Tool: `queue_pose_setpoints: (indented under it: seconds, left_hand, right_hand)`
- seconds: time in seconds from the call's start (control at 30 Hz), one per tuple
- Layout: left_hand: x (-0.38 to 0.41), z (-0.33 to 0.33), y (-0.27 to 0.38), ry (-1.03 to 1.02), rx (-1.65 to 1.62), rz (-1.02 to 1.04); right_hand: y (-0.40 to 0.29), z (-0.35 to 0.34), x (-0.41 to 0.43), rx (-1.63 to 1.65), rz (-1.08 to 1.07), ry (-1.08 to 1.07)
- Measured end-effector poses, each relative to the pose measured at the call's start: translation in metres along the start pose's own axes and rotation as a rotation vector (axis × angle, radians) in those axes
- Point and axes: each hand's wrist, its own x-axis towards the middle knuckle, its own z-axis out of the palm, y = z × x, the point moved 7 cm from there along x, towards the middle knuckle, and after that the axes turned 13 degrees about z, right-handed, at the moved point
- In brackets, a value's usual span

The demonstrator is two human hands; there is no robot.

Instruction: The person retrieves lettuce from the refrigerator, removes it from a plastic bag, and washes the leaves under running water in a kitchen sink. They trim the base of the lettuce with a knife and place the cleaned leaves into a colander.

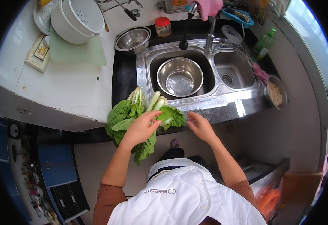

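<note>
Leafy green vegetables with pale stalks lie on the dark counter left of the sink's front edge, some leaves hanging over it. My left hand is above these leaves, fingers apart and holding nothing; whether it touches them is unclear. Just right of the rightmost leaf, my right hand is empty with its fingers slightly curled and apart. A round stainless steel basin stands in the larger sink bowl, beyond both hands.
A faucet and hanging spray hose head rise behind the basin. Stacked metal bowls and a red-lidded jar stand back left. A bowl of pale pieces sits right of the small sink bowl; a green bottle stands behind.
</note>
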Motion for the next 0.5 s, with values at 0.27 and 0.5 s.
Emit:
queue_pose_setpoints:
  seconds: [0.27, 0.5]
  left_hand:
    - [0.055, 0.014, -0.042, 0.121, 0.255, -0.205]
    - [0.074, 0.024, -0.067, 0.278, 0.558, -0.330]
  right_hand:
    - [-0.029, 0.041, 0.072, -0.136, -0.331, -0.283]
    - [-0.014, 0.037, 0.058, -0.107, -0.453, -0.512]
